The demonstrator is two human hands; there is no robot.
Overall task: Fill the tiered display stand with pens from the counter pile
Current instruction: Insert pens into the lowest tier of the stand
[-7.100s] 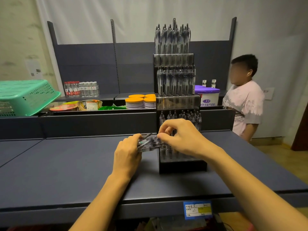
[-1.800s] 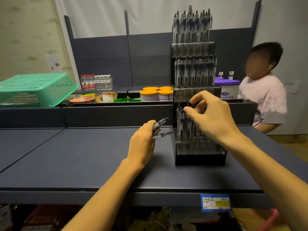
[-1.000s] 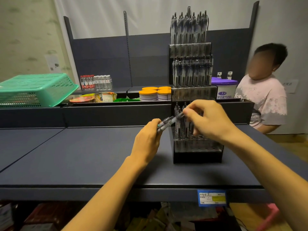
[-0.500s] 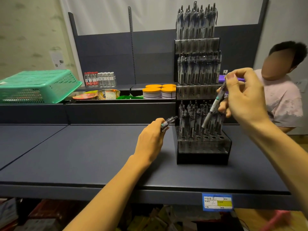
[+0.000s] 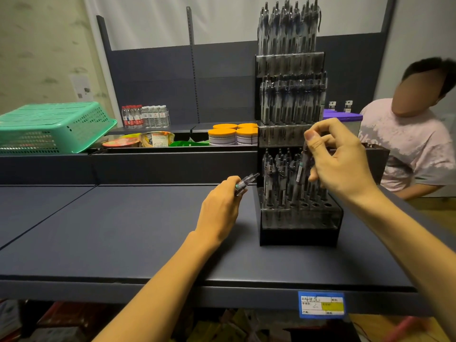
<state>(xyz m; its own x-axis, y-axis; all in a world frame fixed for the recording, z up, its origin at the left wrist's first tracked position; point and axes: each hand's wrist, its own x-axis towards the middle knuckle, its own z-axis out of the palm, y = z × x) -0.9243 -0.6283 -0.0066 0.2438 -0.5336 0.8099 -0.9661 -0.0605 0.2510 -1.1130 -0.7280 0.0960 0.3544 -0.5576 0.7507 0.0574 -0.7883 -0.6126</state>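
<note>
- While the two upper tiers of the black-and-clear tiered display stand (image 5: 299,218) stand packed with pens, its lowest tier is only partly filled: the back rows hold pens, and the front row of round holes shows open.
- Pinched between thumb and fingertips of the right hand (image 5: 343,164), a clear-barrelled pen with a dark grip (image 5: 303,169) hangs near upright over the lowest tier, tip down among the pens already seated; whether it has reached a hole cannot be told.
- At the stand's left edge, the left hand (image 5: 220,208) curls round a small clutch of spare clear pens (image 5: 246,182), their ends poking out past the knuckles, just beside the stand.
- No loose pile shows on the dark grey counter (image 5: 123,230); judging by that, the handful in the left hand may be the last of the supply in sight.
- Remaining, by this view: seat the held pen, then feed the rest into the open front holes.
- Behind the shelving, a person in a pale pink T-shirt (image 5: 409,144) sits; a green plastic basket (image 5: 49,127) rests at far left.
</note>
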